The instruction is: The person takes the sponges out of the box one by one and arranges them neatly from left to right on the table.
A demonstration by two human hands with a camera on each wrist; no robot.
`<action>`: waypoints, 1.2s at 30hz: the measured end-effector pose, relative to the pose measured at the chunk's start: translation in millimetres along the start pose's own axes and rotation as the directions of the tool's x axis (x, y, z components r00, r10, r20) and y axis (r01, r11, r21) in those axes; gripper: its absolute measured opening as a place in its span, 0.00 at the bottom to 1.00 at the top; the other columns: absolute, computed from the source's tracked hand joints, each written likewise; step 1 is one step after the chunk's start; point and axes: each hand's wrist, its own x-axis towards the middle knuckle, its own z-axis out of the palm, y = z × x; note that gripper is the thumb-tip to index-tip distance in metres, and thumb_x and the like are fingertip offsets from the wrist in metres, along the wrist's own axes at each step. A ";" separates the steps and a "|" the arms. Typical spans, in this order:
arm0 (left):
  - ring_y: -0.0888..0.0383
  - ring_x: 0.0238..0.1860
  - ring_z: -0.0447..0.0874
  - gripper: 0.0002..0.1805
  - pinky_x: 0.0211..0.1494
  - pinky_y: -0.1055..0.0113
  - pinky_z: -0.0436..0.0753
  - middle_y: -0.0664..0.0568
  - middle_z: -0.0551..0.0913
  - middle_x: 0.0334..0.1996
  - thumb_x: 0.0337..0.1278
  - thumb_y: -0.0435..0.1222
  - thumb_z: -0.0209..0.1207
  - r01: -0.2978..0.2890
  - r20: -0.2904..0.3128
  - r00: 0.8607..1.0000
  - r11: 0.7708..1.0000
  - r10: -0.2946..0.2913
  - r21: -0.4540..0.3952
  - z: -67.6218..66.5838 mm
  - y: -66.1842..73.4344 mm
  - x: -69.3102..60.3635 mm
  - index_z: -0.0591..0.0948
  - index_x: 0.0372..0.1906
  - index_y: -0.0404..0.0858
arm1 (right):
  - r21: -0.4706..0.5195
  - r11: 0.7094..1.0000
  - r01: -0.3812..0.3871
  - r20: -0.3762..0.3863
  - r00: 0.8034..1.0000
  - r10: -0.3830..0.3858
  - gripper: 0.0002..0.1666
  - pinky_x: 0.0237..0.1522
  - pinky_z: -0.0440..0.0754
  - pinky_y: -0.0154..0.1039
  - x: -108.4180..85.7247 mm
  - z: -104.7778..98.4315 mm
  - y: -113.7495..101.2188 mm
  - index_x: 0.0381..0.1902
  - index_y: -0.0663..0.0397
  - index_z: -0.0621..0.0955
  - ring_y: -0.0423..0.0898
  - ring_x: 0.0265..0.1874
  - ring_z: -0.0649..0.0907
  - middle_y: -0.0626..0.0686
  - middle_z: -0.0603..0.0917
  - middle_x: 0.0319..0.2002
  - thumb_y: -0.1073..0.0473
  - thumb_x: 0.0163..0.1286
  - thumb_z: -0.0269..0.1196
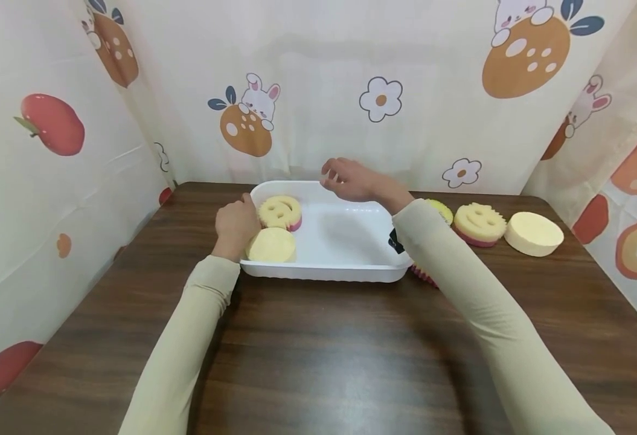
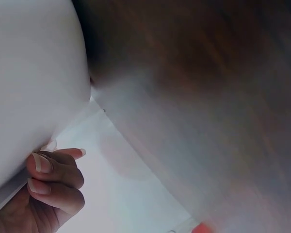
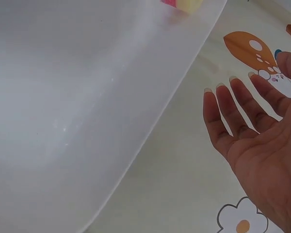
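Note:
A white tray (image 1: 345, 273) stands on the brown table. At its left end lie a smiling sponge (image 1: 279, 211) with a pink underside and, nearer the front, a plain round yellow sponge (image 1: 272, 245). My left hand (image 1: 236, 225) grips the tray's left rim; in the left wrist view the fingers of that hand (image 2: 53, 187) curl round the tray's edge. Over the tray's back rim hovers my right hand (image 1: 351, 179), holding nothing. The right wrist view shows the right hand (image 3: 262, 131) with its fingers apart and loosely bent, beside the rim.
Right of the tray are a smiling sponge (image 1: 479, 223) with a pink base, a plain round sponge (image 1: 534, 234) and a yellow item (image 1: 441, 210) partly behind my right sleeve. Another pink-edged item (image 1: 424, 275) shows below that sleeve. A printed curtain (image 1: 318, 72) hangs behind the table.

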 end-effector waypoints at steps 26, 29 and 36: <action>0.41 0.41 0.86 0.43 0.40 0.50 0.83 0.34 0.85 0.45 0.62 0.50 0.58 0.017 0.021 1.000 1.000 -0.017 0.006 1.0 0.1 -1.7 0.59 0.71 0.27 | 0.000 0.999 0.034 0.010 0.999 -0.034 0.27 0.60 0.77 0.50 12.9 28.1 -0.4 0.67 0.52 0.69 0.52 0.57 0.76 0.56 0.75 0.61 0.45 0.76 0.52; 0.42 0.40 0.86 0.43 0.39 0.50 0.83 0.34 0.85 0.45 0.62 0.51 0.58 0.015 0.016 1.000 1.000 -0.015 0.008 2.5 0.0 -1.7 0.59 0.71 0.27 | 0.006 1.000 0.025 0.013 1.000 -0.025 0.27 0.61 0.77 0.50 15.5 31.2 -0.3 0.66 0.50 0.69 0.52 0.57 0.75 0.56 0.74 0.61 0.45 0.76 0.52; 0.42 0.38 0.87 0.42 0.38 0.50 0.83 0.34 0.85 0.44 0.61 0.51 0.59 0.010 -0.021 1.000 1.000 -0.010 0.010 3.0 -0.9 0.3 0.61 0.70 0.26 | 0.028 0.999 0.016 0.018 1.000 -0.016 0.25 0.62 0.76 0.50 20.4 35.1 0.5 0.65 0.50 0.69 0.52 0.58 0.74 0.56 0.73 0.61 0.46 0.76 0.52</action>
